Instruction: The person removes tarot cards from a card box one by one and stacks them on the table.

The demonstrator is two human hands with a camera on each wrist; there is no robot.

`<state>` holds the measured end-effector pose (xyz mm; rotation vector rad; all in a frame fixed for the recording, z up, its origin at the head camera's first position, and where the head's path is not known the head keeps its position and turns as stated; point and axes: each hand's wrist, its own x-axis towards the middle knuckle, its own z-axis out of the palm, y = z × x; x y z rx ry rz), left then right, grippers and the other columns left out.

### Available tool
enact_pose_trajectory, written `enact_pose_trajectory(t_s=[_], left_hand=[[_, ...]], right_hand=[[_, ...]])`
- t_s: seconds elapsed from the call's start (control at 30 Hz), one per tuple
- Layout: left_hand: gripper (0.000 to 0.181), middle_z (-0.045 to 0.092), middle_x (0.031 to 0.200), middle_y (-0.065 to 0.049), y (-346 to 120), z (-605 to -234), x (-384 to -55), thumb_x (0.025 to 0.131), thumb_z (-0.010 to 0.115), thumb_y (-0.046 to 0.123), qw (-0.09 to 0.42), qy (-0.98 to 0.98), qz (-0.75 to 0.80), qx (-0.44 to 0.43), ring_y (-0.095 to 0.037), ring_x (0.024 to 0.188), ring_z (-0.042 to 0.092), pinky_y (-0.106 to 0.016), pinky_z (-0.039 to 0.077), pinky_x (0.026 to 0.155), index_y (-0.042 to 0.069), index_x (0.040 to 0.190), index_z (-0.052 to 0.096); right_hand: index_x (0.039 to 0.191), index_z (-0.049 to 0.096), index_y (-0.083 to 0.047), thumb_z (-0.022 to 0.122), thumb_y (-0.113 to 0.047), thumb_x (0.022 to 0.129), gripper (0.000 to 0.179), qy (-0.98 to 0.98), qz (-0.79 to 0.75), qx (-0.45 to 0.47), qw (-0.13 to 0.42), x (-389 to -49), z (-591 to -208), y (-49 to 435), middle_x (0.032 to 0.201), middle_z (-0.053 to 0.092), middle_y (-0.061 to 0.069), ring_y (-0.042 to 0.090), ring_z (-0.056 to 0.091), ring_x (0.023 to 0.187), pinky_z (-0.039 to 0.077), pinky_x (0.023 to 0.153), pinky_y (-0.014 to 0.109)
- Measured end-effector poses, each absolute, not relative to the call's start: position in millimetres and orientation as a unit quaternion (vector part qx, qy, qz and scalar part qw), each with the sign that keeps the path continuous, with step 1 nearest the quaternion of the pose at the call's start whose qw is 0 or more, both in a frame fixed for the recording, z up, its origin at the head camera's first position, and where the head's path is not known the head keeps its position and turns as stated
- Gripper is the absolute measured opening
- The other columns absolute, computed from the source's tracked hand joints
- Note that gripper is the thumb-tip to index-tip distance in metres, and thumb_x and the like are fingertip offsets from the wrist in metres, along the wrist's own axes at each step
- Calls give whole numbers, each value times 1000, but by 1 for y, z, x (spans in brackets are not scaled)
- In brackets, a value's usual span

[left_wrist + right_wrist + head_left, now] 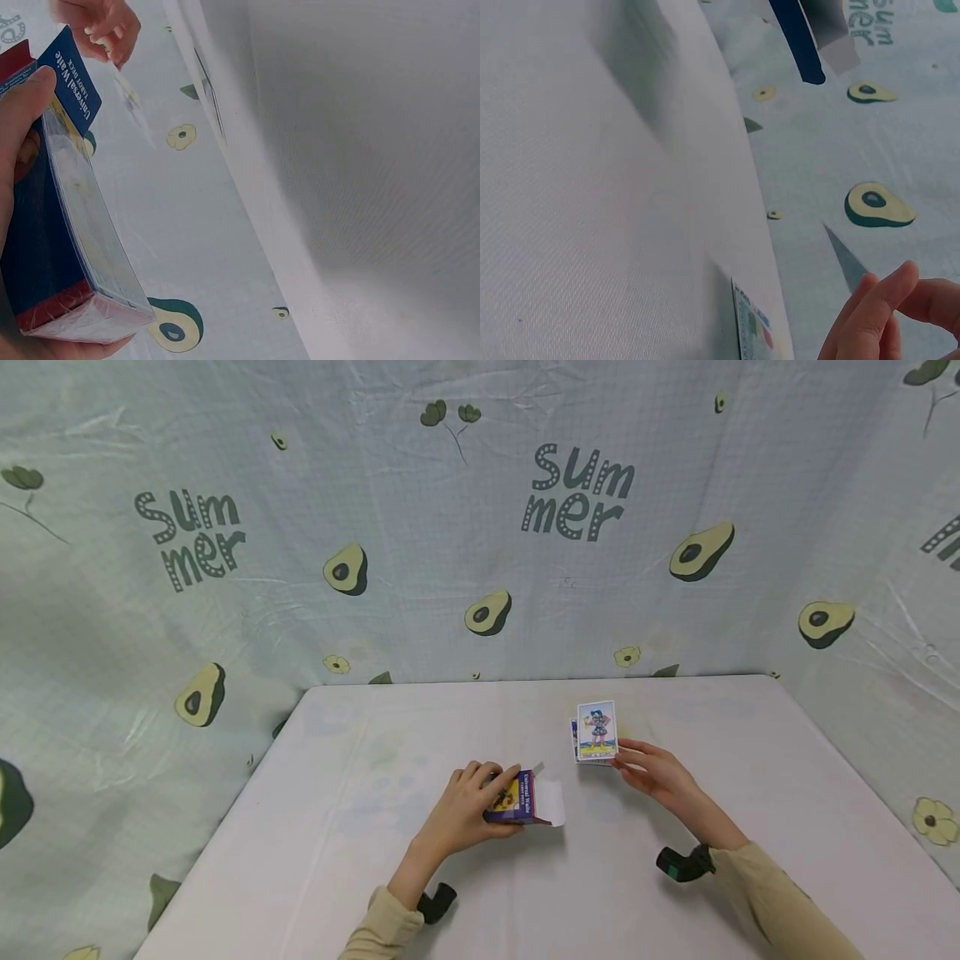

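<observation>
My left hand (463,810) grips a blue and red tarot card box (45,225), holding it above the table. The box's end flap stands open toward the right; "Universal Waite Tarot Deck" is printed on it. Between thumb and fingertips, my right hand (666,783) pinches a tarot card (597,730) by its lower right corner. That card shows a standing figure in blue clothes inside a white border. Beneath it, mostly hidden in the head view, more cards (754,330) lie on the table. How full the box is I cannot tell.
A white-covered table (360,860) spreads under both hands. Behind it and at the sides hangs a pale curtain (420,510) printed with avocados and the word "summer". Each wrist wears a black camera mount (684,863).
</observation>
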<state>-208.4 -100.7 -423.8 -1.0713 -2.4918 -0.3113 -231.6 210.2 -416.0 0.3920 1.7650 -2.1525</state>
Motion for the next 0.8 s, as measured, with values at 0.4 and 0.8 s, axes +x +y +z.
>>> enact_pose_trajectory(t_s=[0.4,0.8], left_hand=[[75,52,109,0,-100,-424,-208,66,71,51,201,-895,-110,-383,-15,95,46,-34,40,79,19,130,46],[75,52,110,0,-100,-422,-208,66,70,52,198,-898,-107,-378,-15,96,46,-34,40,80,21,130,45]], right_hand=[[140,20,2,52,-13,89,61,608,-769,116,159,-244,-427,211,90,57,-8,1,58,80,47,72,13],[139,21,5,51,-9,89,60,612,-763,134,157,-257,-439,213,81,58,-8,1,58,75,47,70,14]])
